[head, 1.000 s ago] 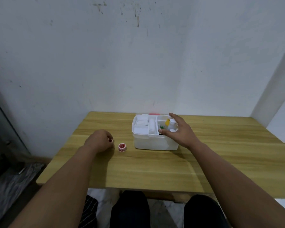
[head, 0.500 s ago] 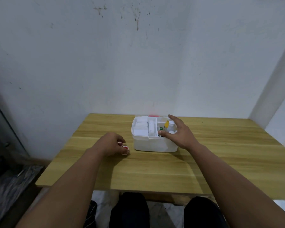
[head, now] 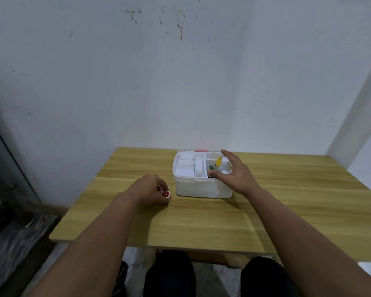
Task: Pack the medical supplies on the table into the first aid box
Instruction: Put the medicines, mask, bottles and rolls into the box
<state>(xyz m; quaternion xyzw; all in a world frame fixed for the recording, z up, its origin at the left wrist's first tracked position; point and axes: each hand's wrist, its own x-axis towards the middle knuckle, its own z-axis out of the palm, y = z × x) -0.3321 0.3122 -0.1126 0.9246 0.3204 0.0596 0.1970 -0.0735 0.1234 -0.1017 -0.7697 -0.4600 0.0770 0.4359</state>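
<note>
While left hand [head: 150,189] pinches it, small red-and-white tape roll [head: 165,194] likely handles light, rigid; right hand [head: 234,175] spread over first aid box [head: 201,187].

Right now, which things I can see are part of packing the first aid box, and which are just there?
Part of the job:
first aid box
red and white tape roll in the left hand
yellow-capped bottle and white rolls inside the box
right hand resting at the box's rim

Just there:
wooden table
stained wall
</note>
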